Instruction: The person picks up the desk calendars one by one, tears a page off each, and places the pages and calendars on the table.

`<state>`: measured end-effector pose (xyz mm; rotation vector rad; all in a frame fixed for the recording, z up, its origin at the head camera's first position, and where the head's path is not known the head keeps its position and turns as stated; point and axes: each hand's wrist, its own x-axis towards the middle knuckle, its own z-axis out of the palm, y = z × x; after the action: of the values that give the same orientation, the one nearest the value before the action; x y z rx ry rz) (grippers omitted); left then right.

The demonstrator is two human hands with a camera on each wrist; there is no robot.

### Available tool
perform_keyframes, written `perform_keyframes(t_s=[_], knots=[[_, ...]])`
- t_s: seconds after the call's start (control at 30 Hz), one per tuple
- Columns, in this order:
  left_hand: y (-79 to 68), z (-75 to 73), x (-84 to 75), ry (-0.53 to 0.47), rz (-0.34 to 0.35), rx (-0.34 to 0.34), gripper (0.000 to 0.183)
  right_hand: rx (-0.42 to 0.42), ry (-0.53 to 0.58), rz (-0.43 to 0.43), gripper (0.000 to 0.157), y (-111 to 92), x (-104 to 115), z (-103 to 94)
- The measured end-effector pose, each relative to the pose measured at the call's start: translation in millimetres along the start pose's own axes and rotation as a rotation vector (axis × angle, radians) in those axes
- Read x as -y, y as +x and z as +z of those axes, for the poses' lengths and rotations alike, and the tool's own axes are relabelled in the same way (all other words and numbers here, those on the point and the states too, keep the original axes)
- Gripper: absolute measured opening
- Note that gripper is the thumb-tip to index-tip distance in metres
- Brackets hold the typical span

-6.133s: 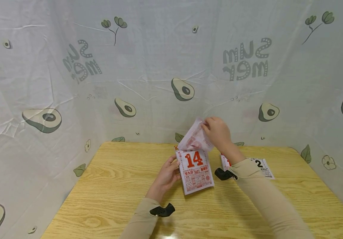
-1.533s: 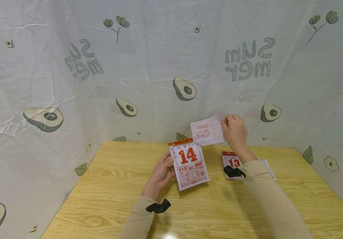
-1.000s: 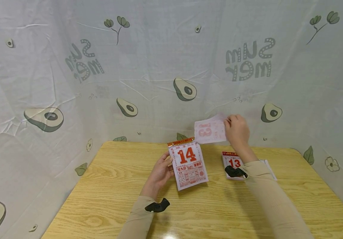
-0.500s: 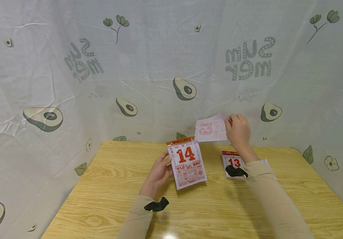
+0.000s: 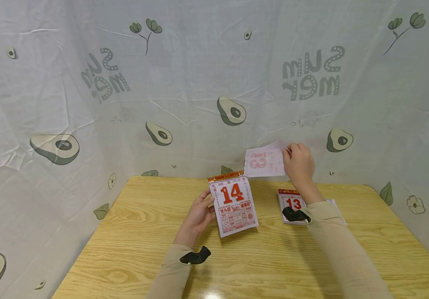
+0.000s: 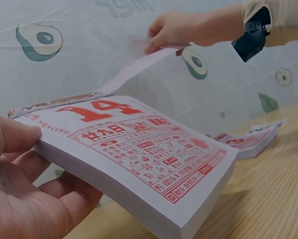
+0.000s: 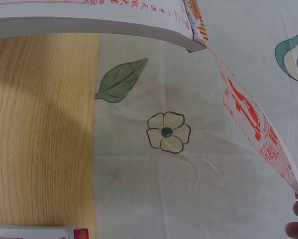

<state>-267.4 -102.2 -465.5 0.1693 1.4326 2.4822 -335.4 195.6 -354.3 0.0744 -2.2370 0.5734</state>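
My left hand (image 5: 199, 214) grips a thick tear-off calendar (image 5: 235, 207) by its left edge, thumb on the front and fingers underneath, as the left wrist view shows. The top page bears a large red 14, and the calendar tilts above the table. Up to the right, my right hand (image 5: 299, 164) pinches a thin calendar page (image 5: 265, 161), seen from its back with 13 showing through reversed. That page stretches sideways; in the right wrist view its narrow end meets the corner of the calendar's red-and-gold binding strip (image 7: 196, 20).
A second calendar pad (image 5: 290, 199) showing a red 13 lies on the wooden table (image 5: 147, 232) to the right, partly behind my right wrist. A white paper (image 5: 336, 204) sticks out beyond my sleeve. A patterned curtain (image 5: 199, 74) hangs behind the table.
Several seconds ago the page was folded up over the calendar's top; my right hand has drawn it right, exposing the binding strip. Over the last second both hands have barely moved.
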Motion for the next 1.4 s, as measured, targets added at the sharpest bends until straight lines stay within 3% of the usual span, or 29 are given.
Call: perform_keyframes(t_s=[0.4, 0.67, 0.87, 1.07, 1.4], knots=[[-0.9, -0.7, -2.2, -0.010, 0.003, -0.013, 0.035, 0.007, 0.003, 0.033, 0.021, 1, -2, 3.2], [1.4, -7.6, -2.1, -0.031, 0.011, -0.056, 0.034, -0.053, 0.008, 0.020, 0.019, 2, -6, -1.6], [2.8, -10.0, -1.9, -0.018, 0.022, -0.035, 0.035, -0.069, 0.009, -0.032, 0.018, 1, -6, -0.4], [2.2, -10.6, -2.7, -0.036, 0.016, -0.062, 0.036, -0.056, -0.002, -0.096, 0.017, -3, -4, 3.4], [2.8, -16.3, -7.9, -0.056, 0.044, -0.091, 0.038, -0.129, 0.029, -0.286, 0.013, -13, -1, 12.9]])
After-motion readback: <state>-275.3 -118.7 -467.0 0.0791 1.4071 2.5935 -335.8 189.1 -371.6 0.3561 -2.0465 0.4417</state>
